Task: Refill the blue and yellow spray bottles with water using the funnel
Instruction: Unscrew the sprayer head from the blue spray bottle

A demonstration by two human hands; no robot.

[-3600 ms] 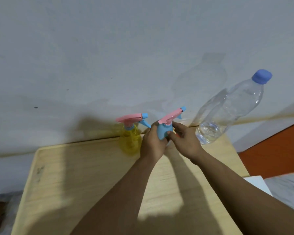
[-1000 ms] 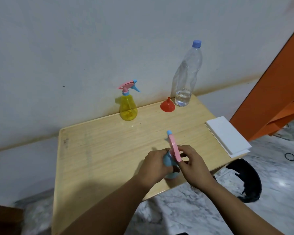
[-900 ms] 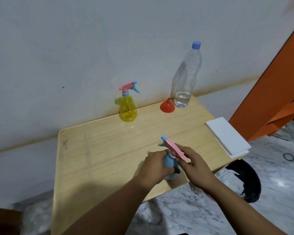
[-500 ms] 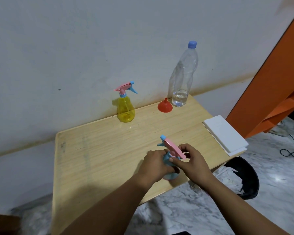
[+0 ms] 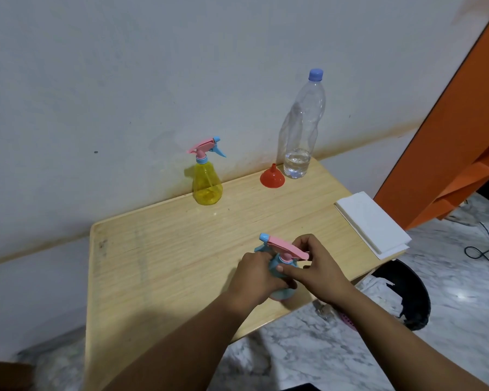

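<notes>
Your left hand point(image 5: 256, 273) gripped the blue spray bottle point(image 5: 280, 289); your right hand's point(image 5: 318, 270) fingers point(image 5: 287, 268) pinched its pink spray head point(image 5: 284, 246), the red funnel point(image 5: 272, 177) well beyond them.

Wooden table point(image 5: 167, 249), yellow spray bottle point(image 5: 207, 184), funnel point(image 5: 272, 177), water bottle point(image 5: 302, 128)

Single view, head-worn, wide-angle. Looks forward and steeply down over a wooden table point(image 5: 167, 249) toward a pale wall point(image 5: 153, 66). Both forearms enter from the bottom edge; left hand point(image 5: 254, 277) and right hand point(image 5: 319, 266) sit near, just below frame centre. Table's far edge meets the wall; its near corners are cut off. Straight lines bow toward the margins, probably lens distortion. Marble floor point(image 5: 449, 277) shows at right. No second view to overlap.
</notes>
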